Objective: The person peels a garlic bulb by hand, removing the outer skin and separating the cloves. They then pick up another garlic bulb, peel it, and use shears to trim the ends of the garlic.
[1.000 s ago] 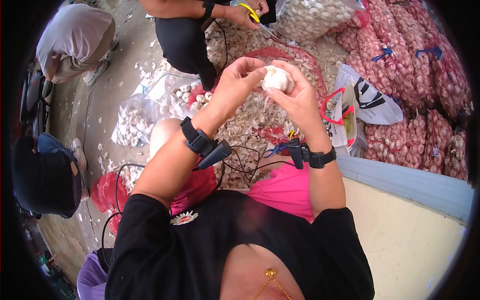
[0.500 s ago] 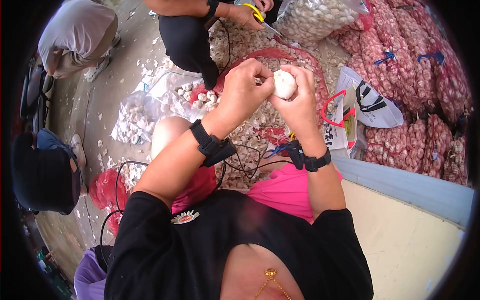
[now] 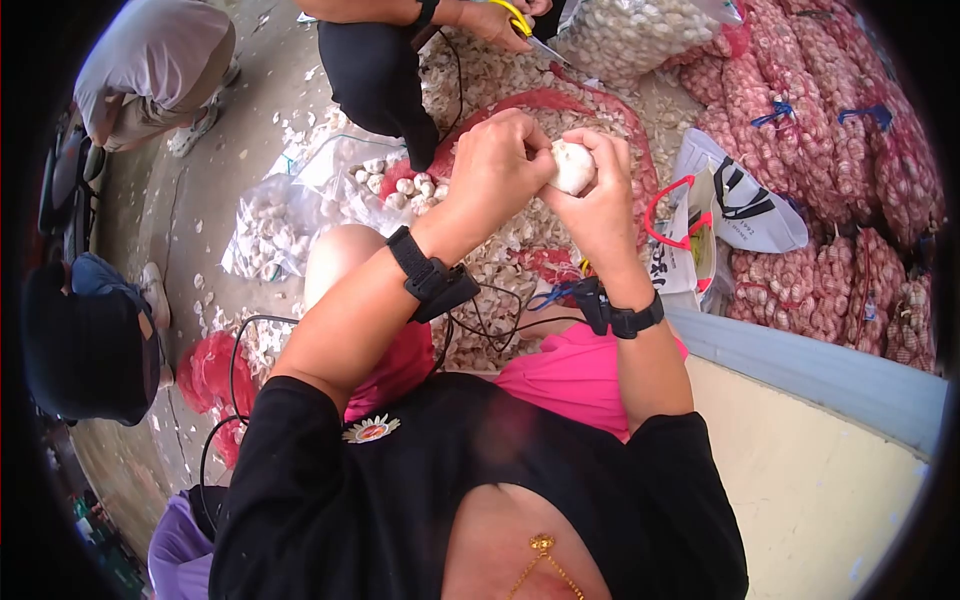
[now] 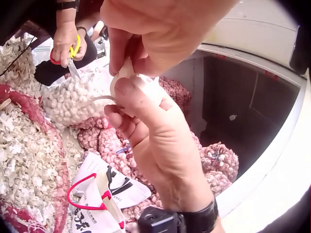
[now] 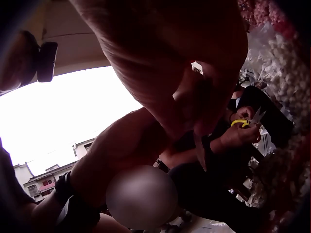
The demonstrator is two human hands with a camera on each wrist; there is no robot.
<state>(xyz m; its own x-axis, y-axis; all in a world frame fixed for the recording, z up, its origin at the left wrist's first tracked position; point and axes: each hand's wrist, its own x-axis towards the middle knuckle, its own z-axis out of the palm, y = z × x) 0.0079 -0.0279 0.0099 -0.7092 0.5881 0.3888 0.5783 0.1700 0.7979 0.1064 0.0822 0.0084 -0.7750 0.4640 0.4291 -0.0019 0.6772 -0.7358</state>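
Note:
In the head view a white garlic bulb [image 3: 574,169] is held up in front of the chest. My right hand [image 3: 602,215] grips it, fingers curled round its far side. My left hand [image 3: 494,172] is bent in from the left, its thumb and fingertips at the bulb's near side. The left wrist view has the left fingertips pinching the pale tip of the bulb [image 4: 126,69], while the right thumb presses across its front. A thin strip of peel [image 4: 98,98] sticks out beside it. From the right wrist, the bulb is mostly hidden behind dark fingers.
Garlic peel [image 3: 490,240] covers the floor below. Pink net sacks of garlic [image 3: 790,150] pile up at right, by a white bag [image 3: 750,205]. Opposite, another person holds yellow-handled scissors [image 3: 516,18] near a clear sack of garlic [image 3: 630,40]. A low ledge [image 3: 810,365] runs alongside.
The bulb has turned in the right hand and shifted slightly right and down. My left hand has curled in closer, its fingers more bent than a second ago.

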